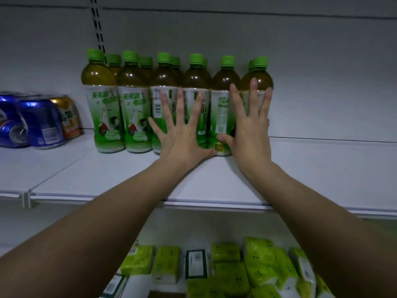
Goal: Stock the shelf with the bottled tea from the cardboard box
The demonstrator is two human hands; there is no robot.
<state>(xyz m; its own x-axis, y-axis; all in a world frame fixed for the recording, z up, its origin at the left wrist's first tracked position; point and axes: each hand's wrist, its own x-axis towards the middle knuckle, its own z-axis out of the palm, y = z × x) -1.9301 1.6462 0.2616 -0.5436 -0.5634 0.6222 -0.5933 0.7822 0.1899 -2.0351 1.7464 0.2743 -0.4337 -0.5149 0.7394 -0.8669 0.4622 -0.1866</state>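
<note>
— Where are the bottles (163, 104)?
— On the shelf (120, 181). My left hand (180, 134) and right hand (249, 127) press them, fingers spread.
— The risk?
— Too hard a push, I think, tips one.

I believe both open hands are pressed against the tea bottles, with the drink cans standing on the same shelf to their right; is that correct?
Not quite. The head view shows the drink cans to the left of the tea bottles, not the right. The rest holds: the left hand and right hand are open, fingers spread against the bottles, on the same shelf.
</note>
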